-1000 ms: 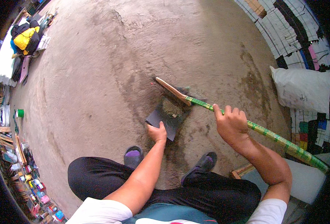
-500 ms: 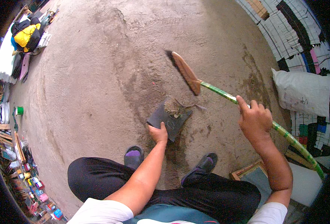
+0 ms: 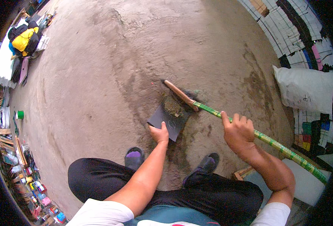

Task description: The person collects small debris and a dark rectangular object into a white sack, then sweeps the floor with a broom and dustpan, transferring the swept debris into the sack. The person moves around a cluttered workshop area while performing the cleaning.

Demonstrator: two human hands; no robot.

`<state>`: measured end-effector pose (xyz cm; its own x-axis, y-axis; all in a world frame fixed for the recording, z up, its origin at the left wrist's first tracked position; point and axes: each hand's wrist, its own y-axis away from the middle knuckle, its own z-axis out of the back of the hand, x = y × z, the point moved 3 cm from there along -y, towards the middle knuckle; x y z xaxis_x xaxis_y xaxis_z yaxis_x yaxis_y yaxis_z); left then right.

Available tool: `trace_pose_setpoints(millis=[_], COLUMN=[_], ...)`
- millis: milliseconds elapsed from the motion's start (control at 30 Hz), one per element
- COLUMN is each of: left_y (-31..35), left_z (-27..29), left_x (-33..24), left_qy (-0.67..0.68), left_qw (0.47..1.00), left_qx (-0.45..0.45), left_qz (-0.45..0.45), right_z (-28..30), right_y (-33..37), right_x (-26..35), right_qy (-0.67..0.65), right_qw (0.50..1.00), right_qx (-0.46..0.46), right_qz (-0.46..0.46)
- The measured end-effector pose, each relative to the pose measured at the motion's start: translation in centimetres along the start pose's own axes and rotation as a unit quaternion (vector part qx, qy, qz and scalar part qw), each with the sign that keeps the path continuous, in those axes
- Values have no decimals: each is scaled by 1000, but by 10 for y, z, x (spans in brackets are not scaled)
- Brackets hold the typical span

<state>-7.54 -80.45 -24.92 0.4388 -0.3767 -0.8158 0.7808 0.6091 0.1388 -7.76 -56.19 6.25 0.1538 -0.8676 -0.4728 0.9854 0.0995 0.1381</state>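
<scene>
The person squats low with both arms reaching out over the dirt floor [image 3: 98, 86]. The left hand [image 3: 159, 133] stretches straight ahead toward 12 o'clock, and its fingers are curled shut on the near edge of a dark flat dustpan [image 3: 169, 120]. The dustpan lies on the floor right in front of that hand, tilted a little toward 1 o'clock. A small pile of dirt and dry bits [image 3: 172, 106] sits at the far end of the dustpan. The right hand [image 3: 237, 132] is out at about 3 o'clock from the left hand, with the arm bent at the elbow. Its fingers are wrapped tight around the green and yellow stick of a broom [image 3: 264, 137]. The broom's brown head [image 3: 179, 93] rests at the far edge of the dustpan, touching the dirt pile, at about 10 o'clock from the right hand. Two dark sandals [image 3: 134, 156] show just below the hands. A white sack [image 3: 306, 92] sits far off at 2 o'clock.
</scene>
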Motion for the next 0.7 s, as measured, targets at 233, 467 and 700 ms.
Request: trace_pose_setpoints(millis=[233,467,700], left_y=[1,1,-13], left_z=[0,-13,-26], left_x=[-19,6,-10], left_qy=[113,354,474], left_qw=[991,866,757], left_qx=[40,84,190], left_qz=[59,344,407], right_z=[18,25,44], right_y=[-2,2,-5], right_x=[19,21,5], right_qy=[43,48,58], right_qw=[996,989,989], right_qx=[-60,-111,-123], right_qz=[51,81,66])
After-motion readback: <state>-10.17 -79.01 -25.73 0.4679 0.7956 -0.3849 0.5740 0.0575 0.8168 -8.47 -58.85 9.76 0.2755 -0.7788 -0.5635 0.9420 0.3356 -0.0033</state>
